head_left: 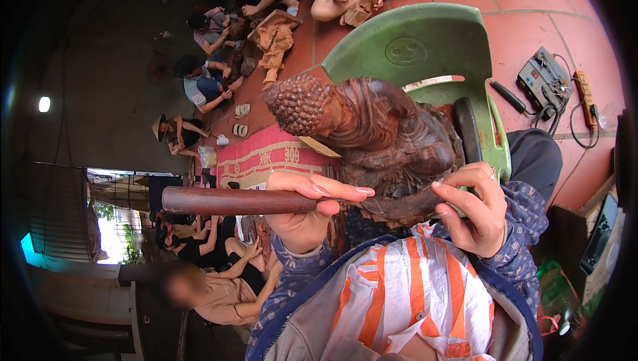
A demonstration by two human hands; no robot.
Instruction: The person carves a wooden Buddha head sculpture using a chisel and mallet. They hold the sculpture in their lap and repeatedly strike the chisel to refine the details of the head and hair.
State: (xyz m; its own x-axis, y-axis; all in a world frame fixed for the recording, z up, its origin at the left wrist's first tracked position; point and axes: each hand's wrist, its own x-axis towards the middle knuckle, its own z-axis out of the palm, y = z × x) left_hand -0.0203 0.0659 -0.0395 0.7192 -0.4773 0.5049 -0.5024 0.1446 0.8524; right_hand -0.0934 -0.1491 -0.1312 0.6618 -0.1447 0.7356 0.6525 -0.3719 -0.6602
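Note:
A dark brown wooden statue (pixel 399 122), a seated robed figure with knobbly curled hair, lies on its side before me, head to the left. My left hand (pixel 299 211) is closed on a carving tool (pixel 232 201) with a thick round wooden handle pointing left. Its thin working end runs toward the statue's lower near edge, and the tip cannot be made out. On that same edge, farther right, my right hand (pixel 475 211) has bent fingertips and thumb gripping the wood. Beneath and behind the statue is a green plastic chair (pixel 438 29).
On the tiled floor at right lie a grey control box (pixel 541 79) with cables and an orange power strip (pixel 585 98). A phone (pixel 600 231) and a green bottle (pixel 557 288) are at lower right. A red patterned mat (pixel 266 155), a paler carving (pixel 274 45) and several seated people are left.

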